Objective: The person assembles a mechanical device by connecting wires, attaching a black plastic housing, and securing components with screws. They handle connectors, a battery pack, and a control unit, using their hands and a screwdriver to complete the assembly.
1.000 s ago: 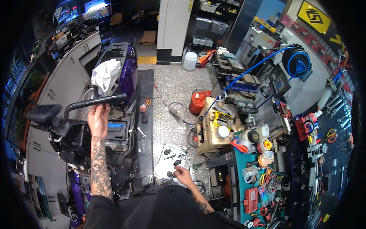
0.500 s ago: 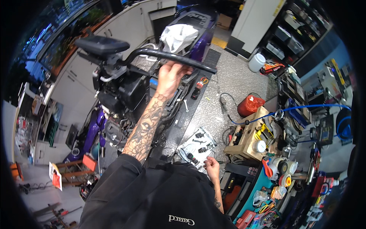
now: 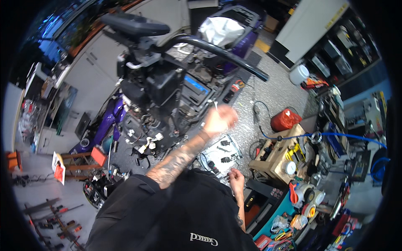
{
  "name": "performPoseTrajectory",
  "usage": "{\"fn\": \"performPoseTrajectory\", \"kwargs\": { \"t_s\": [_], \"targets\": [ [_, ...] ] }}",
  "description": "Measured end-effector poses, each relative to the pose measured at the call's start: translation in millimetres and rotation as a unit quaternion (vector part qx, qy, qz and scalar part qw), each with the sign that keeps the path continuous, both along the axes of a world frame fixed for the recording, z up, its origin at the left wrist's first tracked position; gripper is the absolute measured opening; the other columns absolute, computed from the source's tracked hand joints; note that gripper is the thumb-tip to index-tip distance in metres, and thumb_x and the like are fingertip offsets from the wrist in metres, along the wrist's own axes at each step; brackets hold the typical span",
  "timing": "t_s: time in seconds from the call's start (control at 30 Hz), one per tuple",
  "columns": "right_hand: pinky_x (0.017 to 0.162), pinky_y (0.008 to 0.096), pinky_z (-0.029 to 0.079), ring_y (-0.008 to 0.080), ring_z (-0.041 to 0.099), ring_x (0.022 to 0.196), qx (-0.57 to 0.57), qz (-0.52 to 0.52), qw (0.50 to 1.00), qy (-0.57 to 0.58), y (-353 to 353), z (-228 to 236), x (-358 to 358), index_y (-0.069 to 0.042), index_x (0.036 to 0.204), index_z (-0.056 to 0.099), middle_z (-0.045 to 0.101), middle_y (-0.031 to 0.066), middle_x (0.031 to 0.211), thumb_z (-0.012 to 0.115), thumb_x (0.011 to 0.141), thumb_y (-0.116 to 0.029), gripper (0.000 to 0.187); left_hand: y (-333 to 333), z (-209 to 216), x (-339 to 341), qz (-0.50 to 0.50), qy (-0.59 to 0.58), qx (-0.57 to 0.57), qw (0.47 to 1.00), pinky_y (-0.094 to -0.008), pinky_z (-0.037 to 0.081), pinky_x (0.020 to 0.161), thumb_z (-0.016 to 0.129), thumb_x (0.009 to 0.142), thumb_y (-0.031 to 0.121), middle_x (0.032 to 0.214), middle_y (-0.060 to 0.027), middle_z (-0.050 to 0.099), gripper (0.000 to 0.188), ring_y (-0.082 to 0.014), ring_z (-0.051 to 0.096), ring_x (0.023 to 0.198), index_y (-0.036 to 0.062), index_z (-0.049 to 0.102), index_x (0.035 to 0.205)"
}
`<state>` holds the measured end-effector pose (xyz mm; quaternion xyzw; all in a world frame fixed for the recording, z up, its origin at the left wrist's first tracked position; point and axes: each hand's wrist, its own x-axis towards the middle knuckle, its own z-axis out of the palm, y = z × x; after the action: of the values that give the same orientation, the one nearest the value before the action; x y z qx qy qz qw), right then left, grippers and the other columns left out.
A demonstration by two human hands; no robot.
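My left hand [image 3: 220,120], smeared by motion, is stretched out above the floor beside a stripped-down scooter or motorcycle. Whether its fingers hold anything is too blurred to tell. Just past it lies the tip of a pale wrench [image 3: 216,105]. The black handlebar [image 3: 213,51] stands beyond the hand, apart from it. Low in front of my body, my right hand [image 3: 237,178] is loosely curled with its fingers apart; nothing shows in it. Nearest to it is a pale sheet [image 3: 233,153] bearing several small black parts [image 3: 226,159].
Exposed wiring with white connectors [image 3: 151,142] hangs at the vehicle's near end. A wooden crate [image 3: 268,164] and a red bag-lined bin [image 3: 285,120] stand on the right. A cluttered teal-topped bench [image 3: 274,215] runs along the lower right. An orange-and-black tool [image 3: 233,90] lies beyond my left hand.
My left hand has come off the handlebar area and moved down and to the right. The view has shifted, so the vehicle now sits further right. My right hand stays low by the sheet.
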<state>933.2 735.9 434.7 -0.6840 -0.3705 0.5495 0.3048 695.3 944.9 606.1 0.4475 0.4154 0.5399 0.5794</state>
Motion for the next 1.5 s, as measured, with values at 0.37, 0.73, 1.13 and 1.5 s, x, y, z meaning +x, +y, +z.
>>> {"fn": "performPoseTrajectory", "kwargs": {
  "t_s": [0.37,0.73,1.13,1.5],
  "targets": [
    [0.063,0.0258,0.052,0.0111,0.066,0.071,-0.021,0.141,0.989,-0.024,10.7,-21.3,-0.4,0.004,0.129,0.062,0.073,0.0048,0.092,0.062,0.099,-0.007,0.032,-106.1,-102.3,-17.9,-0.2,0.491,-0.072,0.845,-0.0398,0.058,0.075,0.067,0.094,0.046,0.073,-0.0038,0.076,0.037,-0.026,0.076,0.076,0.0129,0.08,0.086],
    [0.063,0.0275,0.052,0.012,0.068,0.076,-0.028,0.22,0.974,-0.052,24.3,-17.2,-10.6,0.0,0.13,0.064,0.073,0.0054,0.095,0.063,0.1,-0.009,0.032,-256.1,-220.6,-188.7,0.44,0.378,-0.288,0.762,-0.0402,0.055,0.076,0.079,0.085,0.019,0.089,-0.008,0.065,0.045,-0.0237,0.065,0.079,0.0058,0.064,0.125],
    [0.069,0.0315,0.056,0.0168,0.072,0.078,-0.001,0.323,0.942,-0.087,46.0,0.1,-49.7,-0.003,0.127,0.069,0.076,0.0092,0.096,0.068,0.096,-0.014,0.033,-207.5,-249.9,-180.7,0.442,0.208,-0.316,0.814,-0.0329,0.057,0.085,0.083,0.087,0.029,0.098,-0.0084,0.072,0.047,-0.0188,0.07,0.091,0.0002,0.06,0.116],
    [0.071,0.0299,0.055,0.013,0.069,0.078,0.056,0.404,0.912,-0.035,51.9,-35.3,-74.8,0.003,0.125,0.068,0.075,0.0088,0.093,0.07,0.095,-0.01,0.032,-231.5,-164.7,-166.0,0.06,0.43,-0.397,0.808,-0.0424,0.049,0.108,0.072,0.087,0.055,0.128,-0.0253,0.07,0.078,-0.0381,0.065,0.124,-0.0002,0.059,0.142]
  ]
}}
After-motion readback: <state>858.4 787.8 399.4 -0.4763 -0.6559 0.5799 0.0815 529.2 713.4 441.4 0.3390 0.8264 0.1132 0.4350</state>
